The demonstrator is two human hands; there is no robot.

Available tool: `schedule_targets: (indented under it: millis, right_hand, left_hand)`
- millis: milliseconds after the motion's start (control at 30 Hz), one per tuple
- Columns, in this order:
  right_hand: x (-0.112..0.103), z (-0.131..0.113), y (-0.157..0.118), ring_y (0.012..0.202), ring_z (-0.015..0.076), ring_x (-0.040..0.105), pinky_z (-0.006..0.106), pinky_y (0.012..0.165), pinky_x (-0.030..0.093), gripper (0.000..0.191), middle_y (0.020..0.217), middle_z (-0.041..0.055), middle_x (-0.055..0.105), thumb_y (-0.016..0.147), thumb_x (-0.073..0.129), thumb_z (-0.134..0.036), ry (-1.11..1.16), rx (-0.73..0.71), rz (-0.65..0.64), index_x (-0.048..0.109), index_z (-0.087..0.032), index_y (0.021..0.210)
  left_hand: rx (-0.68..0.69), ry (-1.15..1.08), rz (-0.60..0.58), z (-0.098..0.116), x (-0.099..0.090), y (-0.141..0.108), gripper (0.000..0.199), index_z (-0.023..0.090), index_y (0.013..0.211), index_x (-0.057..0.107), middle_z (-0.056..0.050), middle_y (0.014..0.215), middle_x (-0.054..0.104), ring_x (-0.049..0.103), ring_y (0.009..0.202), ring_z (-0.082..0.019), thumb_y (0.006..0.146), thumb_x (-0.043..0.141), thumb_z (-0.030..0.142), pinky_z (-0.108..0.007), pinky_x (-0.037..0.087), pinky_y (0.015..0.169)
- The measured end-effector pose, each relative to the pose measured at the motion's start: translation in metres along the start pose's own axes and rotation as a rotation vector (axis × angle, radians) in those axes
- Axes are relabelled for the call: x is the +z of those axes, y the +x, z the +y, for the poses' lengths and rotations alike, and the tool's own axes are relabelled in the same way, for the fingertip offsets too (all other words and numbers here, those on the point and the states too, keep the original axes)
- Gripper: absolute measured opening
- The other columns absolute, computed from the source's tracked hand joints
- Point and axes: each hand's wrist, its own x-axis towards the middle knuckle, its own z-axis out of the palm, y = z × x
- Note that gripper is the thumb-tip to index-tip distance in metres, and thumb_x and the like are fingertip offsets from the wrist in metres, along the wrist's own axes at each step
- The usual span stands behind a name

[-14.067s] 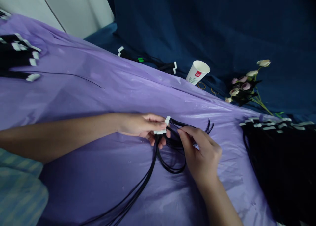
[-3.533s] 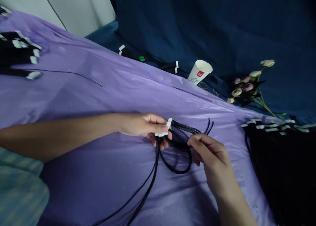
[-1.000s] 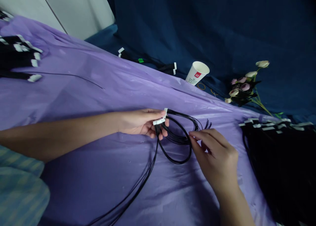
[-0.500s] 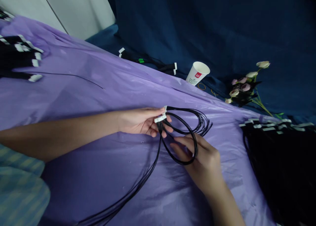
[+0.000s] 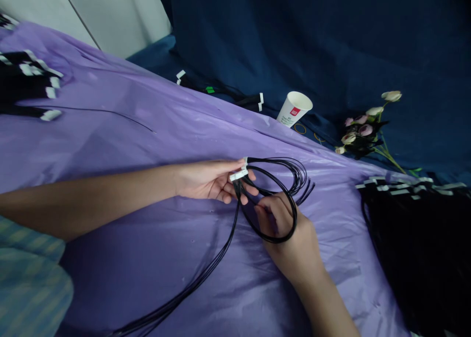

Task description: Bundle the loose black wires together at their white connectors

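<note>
My left hand (image 5: 217, 180) grips a wire harness by its white connectors (image 5: 239, 174), thumb on top and fingers beneath. From the connectors the harness's black wires (image 5: 294, 217) curl into loops on the right. Another bunch of its wires (image 5: 217, 258) hangs down to the lower left over the purple cloth. My right hand (image 5: 289, 229) is inside and behind the larger loop, with thumb and index finger pinched together close to the connectors. What sits between those fingertips is too small to make out; it may be a thin wire.
Piles of black harnesses with white connectors lie at the right (image 5: 419, 248) and far left (image 5: 27, 82) on the purple cloth (image 5: 147, 155). Beyond its raised edge are a paper cup (image 5: 296, 109), artificial flowers (image 5: 364, 128), rubber bands (image 5: 300, 128) and more black wires (image 5: 235, 96).
My right hand has moved slightly left and up, its fingers drawing together into a pinch. The wire loops shifted a little. My left hand keeps its hold on the connectors.
</note>
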Motion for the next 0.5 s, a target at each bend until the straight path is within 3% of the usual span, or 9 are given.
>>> schedule_targets:
  millis: [233, 500]
  right_hand:
    - [-0.008, -0.002, -0.001, 0.058, 0.0128, 0.056, 0.025, 0.051, 0.031, 0.011, 0.080, 0.0008, 0.061, 0.098, 0.043, -0.022, -0.161, -0.002, -0.001, 0.051, -0.020, 0.090]
    - [-0.017, -0.001, -0.002, 0.050, 0.0117, 0.057, 0.027, 0.048, 0.028, 0.017, 0.078, -0.0001, 0.066, 0.098, 0.048, -0.028, -0.410, -0.078, 0.071, 0.062, -0.020, 0.092]
  left_hand:
    - [-0.009, 0.004, 0.036, 0.000, 0.003, 0.000, 0.038, 0.014, 0.100, 0.059, -0.007, 0.098, 0.073, 0.069, 0.078, -0.015, 0.099, 0.040, 0.047, -0.020, 0.045, 0.056]
    - [-0.012, 0.014, 0.025, -0.001, 0.002, 0.000, 0.037, 0.015, 0.102, 0.060, -0.007, 0.099, 0.073, 0.070, 0.079, -0.016, 0.099, 0.040, 0.046, -0.020, 0.046, 0.056]
